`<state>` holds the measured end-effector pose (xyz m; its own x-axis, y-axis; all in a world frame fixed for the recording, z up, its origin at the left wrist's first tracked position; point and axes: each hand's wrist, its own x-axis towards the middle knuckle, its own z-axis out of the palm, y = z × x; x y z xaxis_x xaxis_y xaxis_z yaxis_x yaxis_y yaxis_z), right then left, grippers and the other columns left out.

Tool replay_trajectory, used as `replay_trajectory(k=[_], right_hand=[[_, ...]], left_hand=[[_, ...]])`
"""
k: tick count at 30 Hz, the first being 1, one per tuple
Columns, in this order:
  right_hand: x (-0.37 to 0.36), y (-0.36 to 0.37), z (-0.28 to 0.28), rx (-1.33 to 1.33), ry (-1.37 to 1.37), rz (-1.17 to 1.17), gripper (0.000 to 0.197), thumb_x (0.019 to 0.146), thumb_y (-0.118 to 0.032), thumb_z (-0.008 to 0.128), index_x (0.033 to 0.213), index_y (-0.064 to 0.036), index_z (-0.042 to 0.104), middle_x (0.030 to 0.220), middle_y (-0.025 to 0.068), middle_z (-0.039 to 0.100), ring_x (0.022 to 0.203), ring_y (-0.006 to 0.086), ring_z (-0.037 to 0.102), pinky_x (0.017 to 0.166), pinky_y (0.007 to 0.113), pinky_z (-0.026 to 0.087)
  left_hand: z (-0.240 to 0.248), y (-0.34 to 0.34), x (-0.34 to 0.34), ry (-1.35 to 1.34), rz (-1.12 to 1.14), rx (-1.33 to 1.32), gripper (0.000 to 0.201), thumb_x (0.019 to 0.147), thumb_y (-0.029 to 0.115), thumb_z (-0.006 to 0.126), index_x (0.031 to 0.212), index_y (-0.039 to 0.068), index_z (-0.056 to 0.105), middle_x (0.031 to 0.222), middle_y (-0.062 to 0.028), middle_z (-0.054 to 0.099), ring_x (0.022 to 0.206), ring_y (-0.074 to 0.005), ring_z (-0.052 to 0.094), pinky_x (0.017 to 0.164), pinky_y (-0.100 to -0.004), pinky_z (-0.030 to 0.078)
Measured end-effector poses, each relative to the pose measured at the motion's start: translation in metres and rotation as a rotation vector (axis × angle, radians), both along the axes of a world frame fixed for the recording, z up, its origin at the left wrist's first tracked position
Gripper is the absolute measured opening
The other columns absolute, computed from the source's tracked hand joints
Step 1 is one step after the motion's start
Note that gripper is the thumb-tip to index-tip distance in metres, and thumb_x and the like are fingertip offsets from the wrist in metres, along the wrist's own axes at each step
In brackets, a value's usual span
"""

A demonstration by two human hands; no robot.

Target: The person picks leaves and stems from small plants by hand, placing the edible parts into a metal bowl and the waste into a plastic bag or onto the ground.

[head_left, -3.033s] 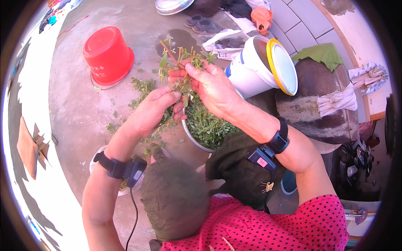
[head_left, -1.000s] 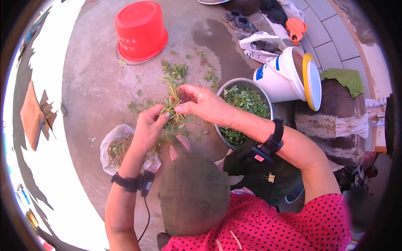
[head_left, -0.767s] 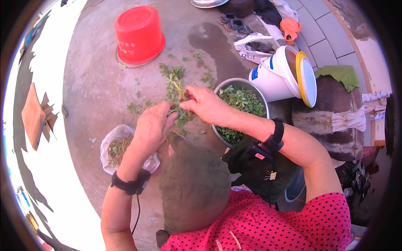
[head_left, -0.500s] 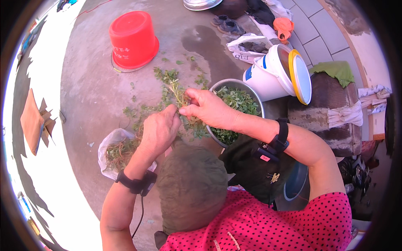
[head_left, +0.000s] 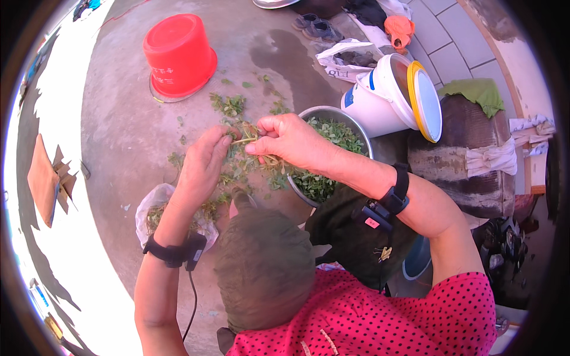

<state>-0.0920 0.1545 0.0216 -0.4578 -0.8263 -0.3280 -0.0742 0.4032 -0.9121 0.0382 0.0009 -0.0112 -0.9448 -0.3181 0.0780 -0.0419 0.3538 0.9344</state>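
Pale stems of a leafy green plant (head_left: 245,140) stretch between my two hands, over the concrete. My left hand (head_left: 203,159) is closed, pinching the left end of the stems. Thumb and fingers of my right hand (head_left: 292,142) close on the other end, beside a metal basin (head_left: 369,142) filled with picked green leaves (head_left: 332,133). More loose greens (head_left: 228,105) lie scattered on the ground below and beyond my hands. A white plastic bag (head_left: 145,222) with stems in it stands left of my knees, partly covered by my left forearm.
An upside-down red bucket (head_left: 181,62) stands at the far left. On the right, a white pail (head_left: 374,98) with a yellow-rimmed lid leans beyond the basin. A white bag (head_left: 350,59), shoes (head_left: 319,28) and a dark covered block (head_left: 463,148) are farther off. Cardboard (head_left: 44,178) lies left.
My left hand has moved away from the right, to the left and slightly up. The stems now span a gap between the hands. My right hand has shifted slightly up and left.
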Motion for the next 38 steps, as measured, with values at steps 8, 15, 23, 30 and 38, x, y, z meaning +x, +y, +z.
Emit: replay_trajectory(k=[8,15,23,30,38], right_hand=[[-0.002,-0.002,-0.024,-0.139,-0.323,-0.094,0.018,0.088,-0.019,0.067,0.09,-0.0037,0.059,0.077,0.0007,0.059,0.07,0.0056,0.054,0.061,0.023,0.043],[-0.009,-0.01,-0.006,-0.163,-0.58,-0.312,0.02,0.089,-0.021,0.067,0.099,-0.0057,0.06,0.083,0.0019,0.064,0.07,0.0104,0.06,0.062,0.024,0.05],[-0.028,-0.011,-0.026,-0.142,-0.198,-0.518,0.018,0.087,-0.012,0.065,0.099,-0.0003,0.058,0.088,0.0084,0.064,0.074,0.0171,0.064,0.062,0.032,0.052],[-0.015,-0.006,-0.032,-0.282,-0.542,-0.528,0.016,0.092,-0.015,0.06,0.102,-0.0044,0.053,0.08,0.005,0.06,0.067,0.0124,0.06,0.056,0.023,0.046],[-0.02,0.032,-0.036,-0.093,-0.216,-0.594,0.014,0.091,-0.014,0.057,0.097,-0.0045,0.049,0.075,0.0036,0.05,0.062,0.011,0.049,0.054,0.025,0.042]], left_hand=[[-0.027,-0.008,-0.02,0.065,0.021,-0.403,0.015,0.092,0.013,0.051,0.096,0.0,0.057,0.074,-0.0147,0.055,0.073,-0.0206,0.057,0.068,-0.0364,0.043],[-0.034,0.002,-0.021,-0.105,-0.048,0.801,0.025,0.099,0.022,0.042,0.1,0.002,0.056,0.085,-0.0021,0.06,0.079,-0.0132,0.058,0.077,-0.0274,0.049],[-0.041,0.013,-0.022,-0.26,-0.264,1.315,0.039,0.098,0.032,0.049,0.117,-0.001,0.055,0.095,-0.0066,0.062,0.088,-0.017,0.061,0.089,-0.0411,0.05],[-0.042,0.022,-0.033,-0.251,-0.308,0.521,0.032,0.094,0.025,0.051,0.102,-0.004,0.062,0.09,-0.0125,0.065,0.072,-0.0214,0.062,0.072,-0.0382,0.051],[-0.071,0.057,-0.085,-0.324,-0.256,0.121,0.03,0.085,0.018,0.051,0.078,-0.01,0.058,0.072,-0.0269,0.059,0.063,-0.0309,0.059,0.063,-0.0427,0.045]])
